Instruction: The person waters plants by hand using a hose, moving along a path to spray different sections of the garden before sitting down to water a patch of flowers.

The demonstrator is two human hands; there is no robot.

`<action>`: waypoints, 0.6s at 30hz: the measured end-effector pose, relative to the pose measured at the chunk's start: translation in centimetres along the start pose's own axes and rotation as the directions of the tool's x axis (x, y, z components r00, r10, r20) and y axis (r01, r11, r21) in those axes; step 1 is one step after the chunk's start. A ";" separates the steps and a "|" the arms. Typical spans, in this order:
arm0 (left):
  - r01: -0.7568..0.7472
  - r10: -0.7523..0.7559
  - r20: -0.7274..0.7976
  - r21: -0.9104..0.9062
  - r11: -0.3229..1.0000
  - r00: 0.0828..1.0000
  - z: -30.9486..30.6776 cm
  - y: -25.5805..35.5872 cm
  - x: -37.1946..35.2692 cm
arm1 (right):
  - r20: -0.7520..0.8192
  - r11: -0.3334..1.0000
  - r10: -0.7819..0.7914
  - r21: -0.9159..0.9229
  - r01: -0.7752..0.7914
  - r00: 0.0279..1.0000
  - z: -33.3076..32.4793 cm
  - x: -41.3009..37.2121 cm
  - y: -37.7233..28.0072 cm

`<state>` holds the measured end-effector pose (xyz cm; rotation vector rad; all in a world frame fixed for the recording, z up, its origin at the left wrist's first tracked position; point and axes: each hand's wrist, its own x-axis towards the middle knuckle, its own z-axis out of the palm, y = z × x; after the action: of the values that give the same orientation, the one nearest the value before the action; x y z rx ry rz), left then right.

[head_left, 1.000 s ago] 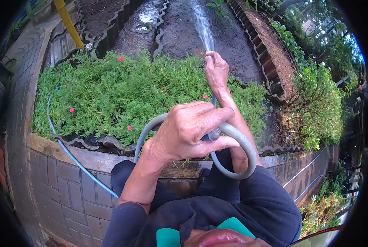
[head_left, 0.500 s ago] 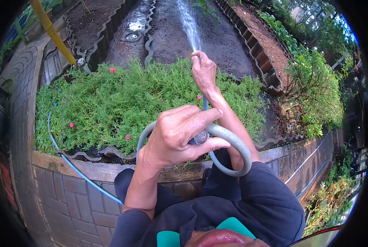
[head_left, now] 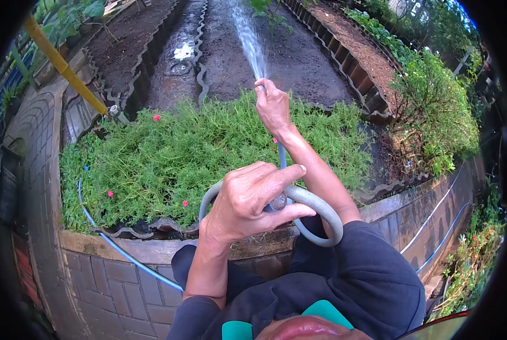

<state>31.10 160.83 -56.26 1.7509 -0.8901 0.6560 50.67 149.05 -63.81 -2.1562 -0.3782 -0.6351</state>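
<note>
My right hand (head_left: 274, 105) is stretched out over the far edge of the leafy plants, closed round the end of a garden hose. From its fingertips a jet of water (head_left: 246, 39) sprays forward onto the dark soil. Nearer my body, my left hand (head_left: 252, 195) is closed on a thick grey loop of the hose (head_left: 328, 220), thumb and forefinger stretched past it. A rounded dark end piece (head_left: 277, 201) shows between those two fingers. The hose section (head_left: 282, 156) between the hands runs beside my right forearm, partly hidden.
Low green plants (head_left: 191, 153) with several pink flowers fill the near bed. Wavy edging (head_left: 134, 85) borders the soil beds (head_left: 299, 62). A yellow pole (head_left: 66, 68) stands at the left. A blue hose (head_left: 126, 255) lies across the paving (head_left: 106, 283), and a bush (head_left: 435, 113) grows at the right.
My right hand and the water jet have swung slightly left over the bed. The view has shifted a little; my left hand keeps its hold on the hose.
</note>
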 end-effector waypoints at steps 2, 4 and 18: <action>-0.005 0.005 -0.022 -0.001 1.000 1.000 0.0 -0.1 -0.1 | -0.012 1.000 -0.019 -0.013 0.019 1.000 0.2 0.0 0.4; -0.012 0.012 -0.039 0.005 1.000 0.999 0.0 -0.3 -0.1 | -0.026 0.999 -0.043 -0.026 0.042 0.999 0.4 -0.1 0.7; 0.006 -0.005 -0.068 0.015 1.000 0.998 -0.8 -0.5 -0.4 | -0.005 1.000 -0.015 -0.026 0.015 1.000 0.9 -0.2 0.4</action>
<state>31.30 161.76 -56.55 1.7338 -0.8349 0.7165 50.98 149.55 -64.64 -2.1776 -0.3857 -0.6565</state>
